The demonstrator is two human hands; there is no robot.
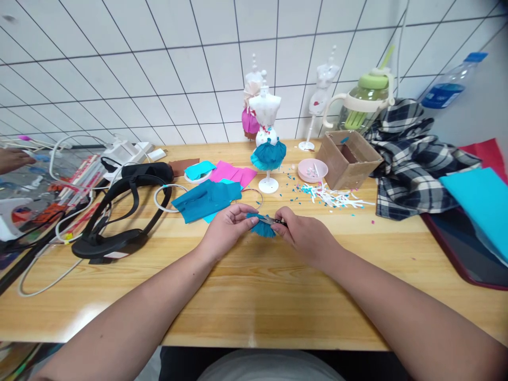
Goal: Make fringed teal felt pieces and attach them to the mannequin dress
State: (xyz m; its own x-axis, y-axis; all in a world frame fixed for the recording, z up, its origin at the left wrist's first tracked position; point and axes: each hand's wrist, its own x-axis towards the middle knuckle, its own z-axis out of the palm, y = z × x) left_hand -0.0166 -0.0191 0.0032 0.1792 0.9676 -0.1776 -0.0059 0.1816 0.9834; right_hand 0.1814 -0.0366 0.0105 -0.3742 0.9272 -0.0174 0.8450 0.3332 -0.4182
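Observation:
My left hand (226,227) pinches a small ruffled teal fabric piece (262,227) above the wooden table (254,296). My right hand (305,233) is closed on a small metal tool, likely scissors or tweezers (272,219), whose tip meets the fabric. Behind the hands, a white miniature mannequin (266,114) on a stand wears a teal ruffled skirt (269,154). Larger teal fabric pieces (206,200) and pink fabric (232,172) lie to the left of it.
A black headset with white cables (119,211) lies at left. A second mannequin with a pink skirt (250,114), a bare one (321,95), a pink dish (313,170), a cardboard box (347,159), paper scraps (333,196), plaid cloth (413,153) and bottles stand behind. Another person's hand (11,159) is at far left.

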